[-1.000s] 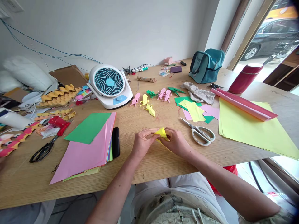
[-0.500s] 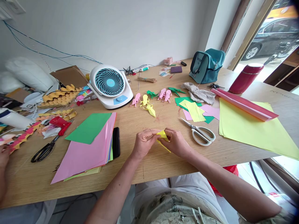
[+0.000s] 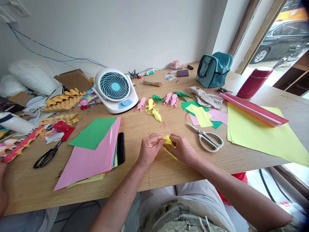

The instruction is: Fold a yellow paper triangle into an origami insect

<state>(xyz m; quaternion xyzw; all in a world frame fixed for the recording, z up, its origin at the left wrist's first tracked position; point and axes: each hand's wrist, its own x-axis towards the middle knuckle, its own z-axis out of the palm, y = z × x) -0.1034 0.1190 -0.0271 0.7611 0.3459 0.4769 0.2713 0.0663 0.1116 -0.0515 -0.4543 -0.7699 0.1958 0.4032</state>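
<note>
A small piece of folded yellow paper (image 3: 169, 141) is pinched between my two hands, just above the near part of the table. My left hand (image 3: 151, 146) grips its left side with thumb and fingers. From the right, my right hand (image 3: 181, 147) is closed on the other side, and a narrow yellow strip sticks out below. The fingers cover much of the folds. Beyond my hands lie folded paper figures: a yellow one (image 3: 156, 114), a pink one (image 3: 141, 104) and a green one (image 3: 157, 98), among several. White-handled scissors (image 3: 209, 140) rest to the right of my right hand.
Left stand a fan (image 3: 116, 88), stacked coloured sheets (image 3: 94, 161), a phone (image 3: 121, 148) and black-handled scissors (image 3: 45, 158). Right are paper scraps (image 3: 202, 116), large yellow sheets (image 3: 260, 138), a cloth (image 3: 207, 98), a red bottle (image 3: 254, 83) and a teal bag (image 3: 214, 71). Another person's arm (image 3: 3, 187) shows far left.
My hands keep almost the same pinch on the yellow paper. The view has shifted slightly. At far left, the other person's hand has moved away from the scalloped paper strip.
</note>
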